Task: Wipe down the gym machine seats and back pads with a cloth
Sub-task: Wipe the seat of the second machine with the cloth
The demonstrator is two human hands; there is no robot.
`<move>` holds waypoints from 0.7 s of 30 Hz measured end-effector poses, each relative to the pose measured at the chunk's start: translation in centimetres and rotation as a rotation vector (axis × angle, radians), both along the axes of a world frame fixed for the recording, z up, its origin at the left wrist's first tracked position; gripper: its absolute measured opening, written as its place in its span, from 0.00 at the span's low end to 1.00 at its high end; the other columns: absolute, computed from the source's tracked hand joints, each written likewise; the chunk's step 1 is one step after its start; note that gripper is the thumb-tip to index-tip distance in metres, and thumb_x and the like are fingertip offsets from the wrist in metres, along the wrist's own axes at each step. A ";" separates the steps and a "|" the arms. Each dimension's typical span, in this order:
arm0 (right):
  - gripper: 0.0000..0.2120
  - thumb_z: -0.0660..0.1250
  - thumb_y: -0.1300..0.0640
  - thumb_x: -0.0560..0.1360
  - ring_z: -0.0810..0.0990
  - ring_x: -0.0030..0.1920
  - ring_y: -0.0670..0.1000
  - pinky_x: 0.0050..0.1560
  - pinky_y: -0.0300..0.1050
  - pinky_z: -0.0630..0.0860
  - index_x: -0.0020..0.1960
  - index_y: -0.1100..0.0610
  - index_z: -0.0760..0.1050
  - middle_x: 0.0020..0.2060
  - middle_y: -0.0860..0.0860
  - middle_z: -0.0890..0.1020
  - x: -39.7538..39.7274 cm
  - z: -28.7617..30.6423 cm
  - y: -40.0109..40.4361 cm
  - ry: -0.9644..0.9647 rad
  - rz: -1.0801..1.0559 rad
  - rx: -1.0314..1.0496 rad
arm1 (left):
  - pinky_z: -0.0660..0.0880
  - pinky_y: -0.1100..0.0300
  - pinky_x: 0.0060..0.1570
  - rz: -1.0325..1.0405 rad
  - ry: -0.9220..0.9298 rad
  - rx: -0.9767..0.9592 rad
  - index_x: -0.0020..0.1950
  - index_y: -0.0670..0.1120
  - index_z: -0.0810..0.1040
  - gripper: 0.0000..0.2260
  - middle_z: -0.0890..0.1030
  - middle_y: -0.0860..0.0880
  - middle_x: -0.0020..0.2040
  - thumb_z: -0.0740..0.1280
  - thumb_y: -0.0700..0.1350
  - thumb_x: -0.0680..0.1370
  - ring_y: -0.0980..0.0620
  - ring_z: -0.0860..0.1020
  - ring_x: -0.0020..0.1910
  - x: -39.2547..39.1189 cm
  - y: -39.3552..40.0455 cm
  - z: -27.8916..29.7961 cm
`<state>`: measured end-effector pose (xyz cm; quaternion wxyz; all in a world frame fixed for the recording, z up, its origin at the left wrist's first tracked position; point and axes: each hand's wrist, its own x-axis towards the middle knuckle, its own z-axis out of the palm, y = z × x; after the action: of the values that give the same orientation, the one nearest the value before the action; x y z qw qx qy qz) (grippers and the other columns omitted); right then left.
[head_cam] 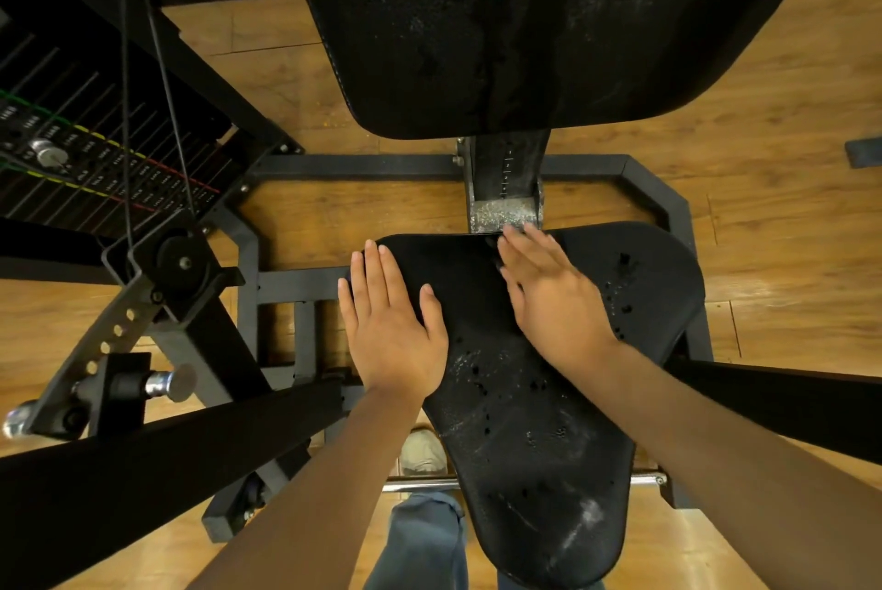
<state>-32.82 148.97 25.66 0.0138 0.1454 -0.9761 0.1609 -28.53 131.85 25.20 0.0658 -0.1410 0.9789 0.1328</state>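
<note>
On the seat (539,422) (worn black), left hand (389,327), right hand (553,298), flat.

Single view, worn on the head, looking steeply down and slightly forward. Close above the seat (549,374), which fills the lower middle; back pad (525,16) looming at the top edge. Wide-angle, with bent lines toward the edges, taking in floor (763,188) and weight stack (71,150) at left.
</note>
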 end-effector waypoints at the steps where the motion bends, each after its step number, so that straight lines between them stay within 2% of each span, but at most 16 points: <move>1: 0.15 0.62 0.60 0.78 0.76 0.65 0.58 0.54 0.53 0.79 0.62 0.64 0.78 0.61 0.57 0.80 -1.4 -0.1 -0.6 -0.057 -0.041 -0.006 | 0.42 0.50 0.78 0.002 0.001 0.000 0.80 0.42 0.50 0.31 0.50 0.46 0.80 0.42 0.58 0.81 0.49 0.45 0.79 0.0 0.0 0.0; 3: 0.15 0.63 0.61 0.79 0.72 0.69 0.57 0.59 0.53 0.76 0.65 0.63 0.75 0.65 0.57 0.77 -4.0 -0.5 -1.4 -0.205 -0.125 -0.002 | 0.43 0.50 0.78 0.001 0.002 -0.004 0.80 0.42 0.50 0.31 0.51 0.46 0.80 0.42 0.58 0.81 0.49 0.45 0.79 0.0 0.0 0.0; 5: 0.15 0.63 0.62 0.79 0.73 0.68 0.58 0.62 0.54 0.75 0.64 0.62 0.76 0.64 0.57 0.77 -4.7 -0.4 -1.5 -0.238 -0.126 -0.012 | 0.44 0.49 0.78 0.002 -0.007 -0.003 0.80 0.42 0.50 0.31 0.51 0.46 0.80 0.42 0.58 0.81 0.49 0.45 0.79 0.0 0.1 0.1; 8: 0.14 0.69 0.64 0.75 0.78 0.62 0.58 0.55 0.53 0.79 0.60 0.63 0.79 0.60 0.57 0.80 -2.0 0.3 0.2 -0.110 -0.037 -0.047 | 0.44 0.49 0.78 0.003 -0.015 0.007 0.80 0.43 0.49 0.31 0.50 0.46 0.81 0.41 0.58 0.81 0.49 0.45 0.79 -0.1 0.0 0.2; 11: 0.14 0.65 0.60 0.78 0.77 0.65 0.56 0.63 0.51 0.73 0.62 0.63 0.79 0.62 0.55 0.80 1.2 0.4 2.3 0.015 0.042 -0.045 | 0.42 0.50 0.78 0.002 -0.019 0.002 0.80 0.43 0.49 0.32 0.49 0.46 0.81 0.41 0.58 0.80 0.50 0.44 0.79 -0.1 0.0 0.2; 13: 0.15 0.63 0.59 0.78 0.77 0.64 0.56 0.62 0.51 0.74 0.62 0.63 0.79 0.62 0.56 0.80 1.1 0.2 2.6 0.035 0.059 -0.021 | 0.40 0.51 0.77 0.005 -0.021 0.005 0.80 0.43 0.49 0.32 0.49 0.47 0.81 0.40 0.58 0.80 0.50 0.43 0.79 -0.1 0.0 0.2; 15: 0.14 0.66 0.62 0.77 0.77 0.65 0.58 0.57 0.52 0.77 0.62 0.63 0.78 0.62 0.56 0.80 -0.9 0.0 1.8 -0.028 0.017 -0.004 | 0.39 0.52 0.77 0.006 -0.019 0.008 0.80 0.43 0.48 0.32 0.49 0.47 0.81 0.41 0.58 0.80 0.50 0.43 0.79 -0.1 0.0 0.2; 18: 0.16 0.59 0.58 0.81 0.70 0.71 0.55 0.61 0.52 0.75 0.68 0.59 0.74 0.67 0.54 0.75 -5.1 -0.4 0.6 -0.254 -0.097 -0.016 | 0.41 0.52 0.77 0.005 -0.013 0.005 0.80 0.43 0.49 0.31 0.50 0.47 0.81 0.41 0.58 0.80 0.50 0.44 0.79 0.0 0.0 0.2; 19: 0.16 0.58 0.58 0.82 0.69 0.71 0.54 0.62 0.52 0.73 0.68 0.59 0.73 0.67 0.54 0.75 -5.5 -0.3 0.6 -0.267 -0.099 -0.013 | 0.41 0.51 0.77 0.004 -0.011 0.007 0.80 0.43 0.50 0.31 0.50 0.46 0.81 0.42 0.58 0.80 0.50 0.44 0.79 -0.1 0.0 0.2; 21: 0.14 0.62 0.60 0.80 0.72 0.68 0.56 0.63 0.54 0.75 0.65 0.61 0.76 0.64 0.56 0.77 -4.2 0.1 1.2 -0.225 -0.069 -0.034 | 0.42 0.51 0.78 0.004 -0.013 0.013 0.80 0.43 0.50 0.32 0.50 0.46 0.81 0.42 0.58 0.80 0.50 0.45 0.79 -0.1 0.0 0.3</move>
<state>-37.02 150.13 25.77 -0.0877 0.0926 -0.9730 0.1924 -28.65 131.88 25.47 0.0729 -0.1436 0.9772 0.1382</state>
